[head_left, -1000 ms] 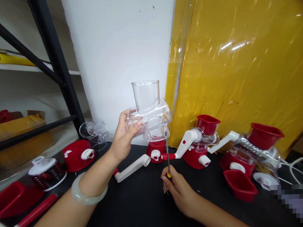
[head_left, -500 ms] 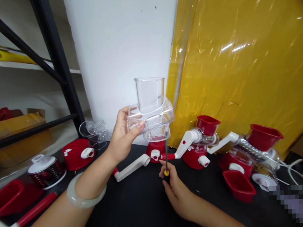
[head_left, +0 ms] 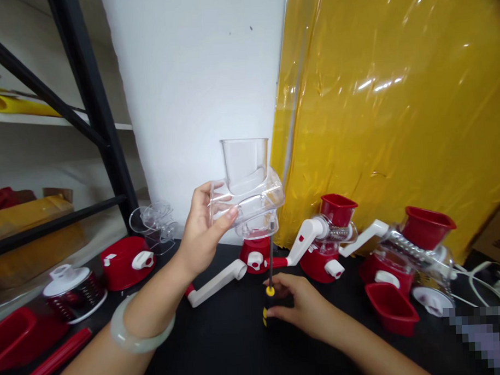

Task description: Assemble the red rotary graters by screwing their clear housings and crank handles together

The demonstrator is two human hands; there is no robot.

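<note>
My left hand grips the clear plastic grater housing by its round left end and holds it up above the table, its chute pointing upward. My right hand is closed around the black and yellow handle of a screwdriver, which stands upright. The screwdriver's tip reaches up into the underside of the housing; whether a screw is there I cannot make out. Behind the housing stands a red base with a white knob. A white crank handle with a red grip lies just left of it.
Two assembled rotary graters stand at the right, with a loose red hopper in front. On the left are a red base, a drum grater, a red hopper and another clear housing. A black shelf frame rises behind.
My right hand has shifted its hold on the screwdriver, and more of the handle shows now. The housing stays in my left hand; the whole view has moved slightly.
</note>
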